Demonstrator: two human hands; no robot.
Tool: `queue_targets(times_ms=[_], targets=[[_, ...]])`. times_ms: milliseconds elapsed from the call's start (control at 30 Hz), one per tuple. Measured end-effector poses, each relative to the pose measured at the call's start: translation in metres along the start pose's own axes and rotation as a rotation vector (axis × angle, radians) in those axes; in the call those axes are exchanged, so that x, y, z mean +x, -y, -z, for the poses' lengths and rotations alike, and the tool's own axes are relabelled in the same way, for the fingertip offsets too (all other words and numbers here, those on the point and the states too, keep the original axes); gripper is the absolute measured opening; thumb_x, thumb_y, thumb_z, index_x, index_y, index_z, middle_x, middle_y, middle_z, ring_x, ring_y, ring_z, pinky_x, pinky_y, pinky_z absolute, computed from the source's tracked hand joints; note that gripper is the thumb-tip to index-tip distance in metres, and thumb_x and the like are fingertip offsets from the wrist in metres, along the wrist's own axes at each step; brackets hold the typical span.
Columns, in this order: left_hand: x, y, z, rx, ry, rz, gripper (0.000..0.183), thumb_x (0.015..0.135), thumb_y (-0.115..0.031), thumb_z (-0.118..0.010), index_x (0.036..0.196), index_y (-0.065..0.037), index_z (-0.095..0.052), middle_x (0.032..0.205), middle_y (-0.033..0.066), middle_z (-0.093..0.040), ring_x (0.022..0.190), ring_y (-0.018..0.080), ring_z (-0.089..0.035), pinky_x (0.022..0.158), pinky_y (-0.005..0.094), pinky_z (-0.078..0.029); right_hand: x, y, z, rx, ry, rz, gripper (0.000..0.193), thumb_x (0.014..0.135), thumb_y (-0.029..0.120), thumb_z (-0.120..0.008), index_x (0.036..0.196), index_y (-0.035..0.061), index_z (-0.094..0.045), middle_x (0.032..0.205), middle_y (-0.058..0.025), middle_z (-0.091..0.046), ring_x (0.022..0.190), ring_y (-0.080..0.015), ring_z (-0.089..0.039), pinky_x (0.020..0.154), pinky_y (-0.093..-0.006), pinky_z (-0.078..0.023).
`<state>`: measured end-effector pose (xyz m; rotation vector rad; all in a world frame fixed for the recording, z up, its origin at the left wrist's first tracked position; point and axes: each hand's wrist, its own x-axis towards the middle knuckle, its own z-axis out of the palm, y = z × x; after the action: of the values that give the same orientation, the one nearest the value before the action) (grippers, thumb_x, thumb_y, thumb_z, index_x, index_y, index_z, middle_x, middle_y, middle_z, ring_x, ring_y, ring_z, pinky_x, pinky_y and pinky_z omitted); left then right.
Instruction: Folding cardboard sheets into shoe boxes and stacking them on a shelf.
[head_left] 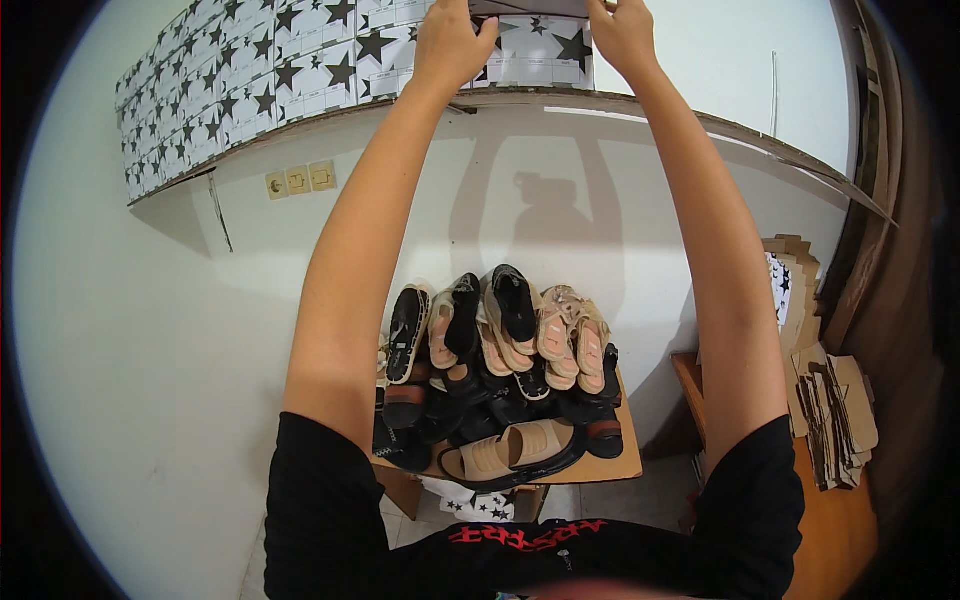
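Note:
Both my arms reach up to a wall shelf at the top of the view. My left hand and my right hand are closed on opposite sides of a box, whose greyish shaded face shows between them. The picture's upper edge cuts off most of that box and some of my fingertips. Directly below it, a white box with black stars sits on the shelf. To the left, several matching star-printed boxes stand stacked in rows.
Below the shelf, a small wooden table bears a pile of sandals and shoes, black, beige and brown. Flattened cardboard lies on an orange-brown surface at right. Wall switches sit under the shelf at left.

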<state>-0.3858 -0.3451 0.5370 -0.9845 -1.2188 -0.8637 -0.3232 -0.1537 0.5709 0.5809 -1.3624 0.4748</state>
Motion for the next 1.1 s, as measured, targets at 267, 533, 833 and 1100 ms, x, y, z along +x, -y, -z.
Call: queue_targets(times_ms=[267,533,833,1100], targets=[[-0.017,0.044,-0.011,0.297,0.110,-0.030,0.061,0.073,-0.033,-0.062,0.127,-0.009,-0.046,0.130,0.0142,-0.046,0.119,0.0316,-0.042,0.096,0.0429,-0.036,-0.011,-0.013,-0.012,-0.010,0.219,-0.238,0.050,0.076,0.015,-0.056,0.123,0.0026,-0.045,0.117,-0.0223,-0.053,0.094,-0.0317,-0.058,0.084,-0.0351,-0.046],[-0.035,0.044,-0.027,0.459,0.155,0.024,0.065,0.073,-0.039,-0.061,0.129,-0.010,-0.045,0.134,0.0100,-0.043,0.124,0.0275,-0.035,0.096,0.0534,-0.025,-0.021,-0.030,-0.018,-0.164,0.314,-0.240,0.068,0.074,0.026,-0.059,0.131,0.0004,-0.033,0.121,-0.0252,-0.049,0.114,-0.0393,-0.046,0.097,-0.0381,-0.037],[-0.024,-0.045,-0.069,0.472,0.158,0.173,0.065,0.075,-0.029,-0.059,0.130,-0.001,-0.039,0.146,0.0132,-0.017,0.131,0.0404,-0.015,0.099,0.0643,-0.011,-0.035,0.011,0.026,-0.706,0.481,-0.049,0.063,0.077,0.036,-0.059,0.133,0.0160,-0.036,0.132,-0.0193,-0.037,0.115,-0.0399,-0.042,0.095,-0.0512,-0.035],[-0.070,-0.169,-0.184,-0.145,0.001,-0.245,0.049,0.077,-0.021,-0.053,0.125,-0.012,-0.047,0.128,0.0071,-0.049,0.125,0.0323,-0.034,0.098,0.0474,-0.024,-0.099,-0.009,0.187,-0.567,0.429,0.002,0.050,0.078,0.014,-0.056,0.124,-0.0009,-0.041,0.125,-0.0226,-0.041,0.114,-0.0389,-0.041,0.095,-0.0430,-0.036]])
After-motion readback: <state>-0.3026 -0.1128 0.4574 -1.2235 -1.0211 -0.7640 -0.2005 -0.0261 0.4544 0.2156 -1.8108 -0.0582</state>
